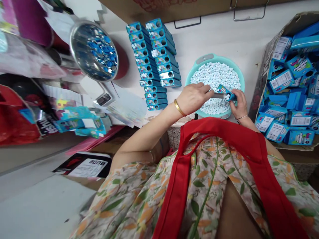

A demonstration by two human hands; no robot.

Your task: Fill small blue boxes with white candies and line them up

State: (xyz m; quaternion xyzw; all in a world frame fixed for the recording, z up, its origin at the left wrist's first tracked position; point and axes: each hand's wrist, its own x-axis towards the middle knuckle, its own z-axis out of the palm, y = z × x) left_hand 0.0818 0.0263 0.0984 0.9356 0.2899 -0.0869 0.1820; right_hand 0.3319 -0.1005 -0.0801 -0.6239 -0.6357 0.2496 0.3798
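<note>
My left hand (196, 99), wearing a gold bangle, is closed on a small metal scoop (218, 95). The scoop's far end meets the mouth of a small blue candy box (231, 96), where white candies show. My right hand (239, 103), with a thin bracelet, grips that box, fingers wrapped around its side. Both hands are over a turquoise basin (190, 71) full of small pale blue-white candies (216, 73). The scoop's handle is mostly hidden by my left fingers.
Two rows of filled blue boxes (152, 89) stand left of the basin. A cardboard carton (260, 71) of blue boxes is at right. Farther left are a steel bowl (77, 49) with blue-and-silver pieces, a digital scale (103, 98), and flattened boxes (84, 121).
</note>
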